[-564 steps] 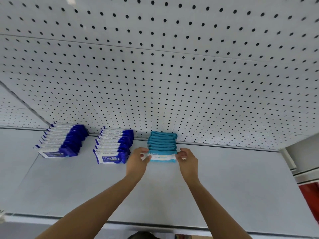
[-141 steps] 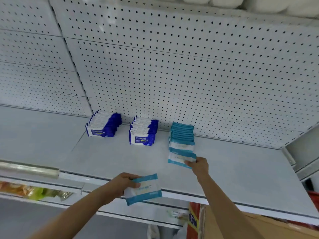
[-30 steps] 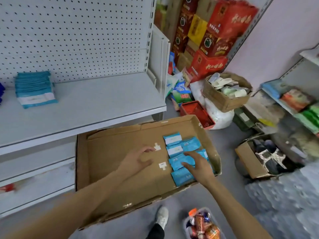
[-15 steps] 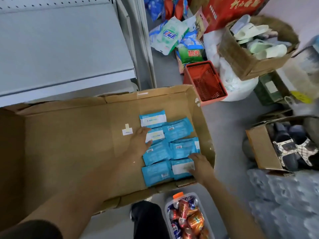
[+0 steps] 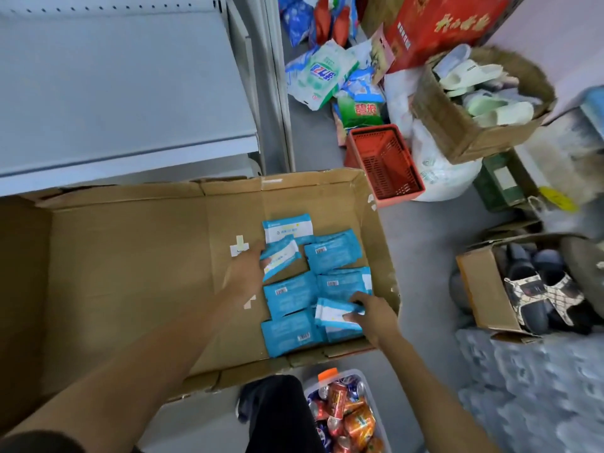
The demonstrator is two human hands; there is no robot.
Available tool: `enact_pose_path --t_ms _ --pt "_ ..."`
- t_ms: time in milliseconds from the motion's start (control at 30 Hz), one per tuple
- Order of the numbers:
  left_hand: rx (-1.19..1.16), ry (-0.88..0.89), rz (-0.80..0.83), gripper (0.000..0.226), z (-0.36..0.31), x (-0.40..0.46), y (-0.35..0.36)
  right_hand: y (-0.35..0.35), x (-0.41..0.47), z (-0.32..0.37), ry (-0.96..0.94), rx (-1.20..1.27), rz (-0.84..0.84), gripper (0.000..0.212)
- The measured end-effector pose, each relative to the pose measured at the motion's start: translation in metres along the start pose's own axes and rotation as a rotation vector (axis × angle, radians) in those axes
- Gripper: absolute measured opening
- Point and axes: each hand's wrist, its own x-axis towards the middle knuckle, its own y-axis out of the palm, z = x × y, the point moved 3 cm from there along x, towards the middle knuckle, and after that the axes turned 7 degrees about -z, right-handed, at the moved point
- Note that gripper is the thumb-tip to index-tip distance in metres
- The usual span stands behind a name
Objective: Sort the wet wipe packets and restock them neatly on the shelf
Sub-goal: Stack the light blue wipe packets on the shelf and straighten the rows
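A wide, shallow brown cardboard box (image 5: 130, 273) lies open on the floor below the pale grey metal shelf (image 5: 124, 93). Light blue flat plastic wet wipe packets (image 5: 331, 253) lie loosely clustered in the box's right end, some label up, some barcode up. The left hand (image 5: 248, 268) reaches in at about 9 o'clock of the cluster, its fingers curled round one tilted packet with a white label (image 5: 281, 256). The right hand (image 5: 372, 313), at about 5 o'clock of the cluster by the box's near right corner, pinches another white-labelled packet (image 5: 333, 313), lifted slightly above the ones beneath. At 1 o'clock from the box a red plastic shopping basket (image 5: 385, 165) stands on the floor; at 6 o'clock sits a clear tub of drink cans (image 5: 343, 413).
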Motion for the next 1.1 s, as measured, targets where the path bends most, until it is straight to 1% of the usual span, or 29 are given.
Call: enact_pose_path --t_ms 67,133,200,233,300,367,433,500,567,600,667,733,833,900,967,1000,1067,1100 --pt "-0.136 -0.062 -0.038 0.029 0.009 -0.013 -0.036 -0.020 -0.009 0.020 0.057 0.178 -0.090 0.035" --pt "-0.373 -0.112 -0.040 0.029 0.017 -0.025 -0.075 -0.039 -0.021 0.050 0.079 0.382 -0.155 0.029" --pt "-0.680 -0.176 -0.012 0.022 0.026 -0.040 -0.116 -0.055 -0.035 0.091 0.011 0.538 -0.182 0.019" --pt "-0.790 -0.208 0.006 0.021 0.031 -0.048 -0.139 -0.062 -0.043 0.113 -0.027 0.586 -0.191 0.016" --pt "-0.922 -0.241 0.037 0.022 0.042 -0.065 -0.187 -0.074 -0.063 0.164 -0.093 0.650 -0.193 0.013" --pt "-1.003 -0.251 0.028 0.027 0.059 -0.085 -0.237 -0.079 -0.086 0.219 -0.148 0.688 -0.186 0.015" --pt "-1.059 -0.225 -0.003 0.028 0.082 -0.105 -0.289 -0.079 -0.110 0.273 -0.206 0.670 -0.210 0.015" --pt "-1.125 -0.157 -0.022 0.034 0.105 -0.128 -0.342 -0.073 -0.134 0.327 -0.246 0.664 -0.222 0.012" --pt "-1.157 -0.102 -0.034 0.042 0.135 -0.149 -0.393 -0.064 -0.163 0.385 -0.276 0.682 -0.226 0.009" --pt "-1.156 -0.084 -0.045 0.042 0.152 -0.158 -0.418 -0.058 -0.178 0.413 -0.272 0.703 -0.215 0.010" --pt "-1.136 -0.084 -0.075 0.034 0.188 -0.175 -0.461 -0.044 -0.203 0.465 -0.261 0.761 -0.190 0.014" --pt "-1.104 -0.122 -0.090 0.024 0.224 -0.192 -0.498 -0.027 -0.223 0.512 -0.265 0.809 -0.153 0.018" --pt "-1.034 -0.111 -0.121 0.020 0.273 -0.212 -0.547 -0.005 -0.241 0.574 -0.245 0.888 -0.071 0.025" --pt "-0.995 -0.100 -0.128 0.019 0.300 -0.224 -0.576 0.005 -0.251 0.614 -0.246 0.899 0.009 0.024" --pt "-0.926 -0.085 -0.145 0.025 0.324 -0.232 -0.601 0.015 -0.254 0.649 -0.255 0.899 0.097 0.021" --pt "-0.878 -0.070 -0.159 0.029 0.336 -0.234 -0.610 0.020 -0.253 0.664 -0.255 0.900 0.115 0.017" --pt "-0.797 -0.070 -0.202 0.032 0.354 -0.235 -0.626 0.025 -0.251 0.690 -0.274 0.896 0.097 0.005" --pt "-0.766 -0.086 -0.225 0.031 0.362 -0.235 -0.633 0.029 -0.247 0.701 -0.278 0.886 0.067 0.010"
